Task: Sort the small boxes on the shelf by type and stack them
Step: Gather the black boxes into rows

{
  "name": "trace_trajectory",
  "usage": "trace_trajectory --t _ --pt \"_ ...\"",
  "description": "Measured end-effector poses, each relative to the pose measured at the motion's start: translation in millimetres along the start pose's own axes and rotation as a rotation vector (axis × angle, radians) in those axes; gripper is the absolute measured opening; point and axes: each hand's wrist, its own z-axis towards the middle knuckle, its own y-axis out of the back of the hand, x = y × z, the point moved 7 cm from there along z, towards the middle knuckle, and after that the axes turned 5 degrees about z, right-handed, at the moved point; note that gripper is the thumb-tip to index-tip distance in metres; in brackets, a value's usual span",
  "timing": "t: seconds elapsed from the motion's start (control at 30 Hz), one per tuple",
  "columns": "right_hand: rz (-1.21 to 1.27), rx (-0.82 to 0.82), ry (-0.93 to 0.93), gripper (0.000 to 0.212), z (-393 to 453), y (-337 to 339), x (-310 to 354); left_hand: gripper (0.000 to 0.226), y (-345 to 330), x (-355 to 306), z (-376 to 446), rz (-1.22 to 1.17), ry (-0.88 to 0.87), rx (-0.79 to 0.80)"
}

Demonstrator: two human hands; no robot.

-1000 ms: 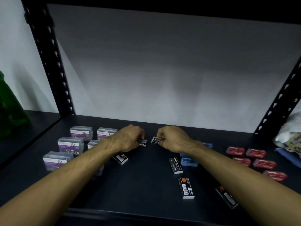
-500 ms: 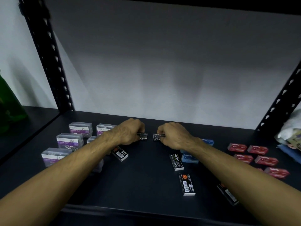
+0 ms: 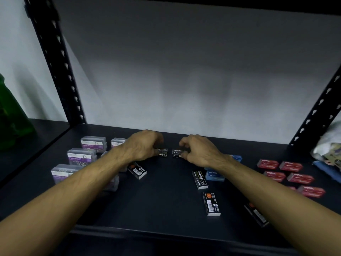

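My left hand (image 3: 143, 145) curled over black staples box (image 3: 162, 152) at shelf (image 3: 166, 200) rear centre; most of box hidden, grip itself hard to make out. My right hand (image 3: 198, 151) pinches second black staples box (image 3: 177, 153) just beside first, small gap between. Further black boxes lie loose nearby. Clear paper-clip boxes (image 3: 82, 156) left, partly behind forearm. Blue boxes (image 3: 215, 176) under right wrist, half hidden. Red boxes (image 3: 290, 172) far right.

Matt black shelf (image 3: 166, 200) — clear-plastic clip boxes (image 3: 82, 156)

Stationery storeroom or shop, black slotted-steel shelf (image 3: 166, 209), staple boxes (image 3: 200, 179), paper clip boxes (image 3: 82, 156), plain white wall (image 3: 184, 80)
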Motion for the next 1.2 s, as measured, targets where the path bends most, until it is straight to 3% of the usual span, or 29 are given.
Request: trace_trajectory --t 0.13,0.37,0.7,0.9,1.03,1.2 --pt "0.01 -0.081 0.008 0.034 -18.1 11.4 -2.6 0.041 18.2 5.3 -20.6 0.024 -0.004 -0.082" --pt "-0.067 -0.11 0.019 0.028 -50.4 18.7 6.7 0.041 12.8 -2.8 -60.3 0.203 -0.055 0.08" --pt "-0.282 0.027 0.045 0.031 -83.9 11.2 17.1 0.042 -2.0 -14.6 -83.0 0.504 -0.173 0.171" --pt "-0.37 0.054 0.055 0.03 -88.9 3.5 17.0 0.037 -4.0 -13.9 -81.4 0.557 -0.162 0.171" --pt "-0.305 0.046 0.067 0.022 -88.5 1.0 18.6 0.036 -1.7 -14.1 -79.0 0.522 -0.167 0.179" --pt "-0.092 0.055 0.082 0.031 -89.7 -4.1 25.2 0.038 1.3 -19.2 -80.0 0.388 -0.163 0.185"
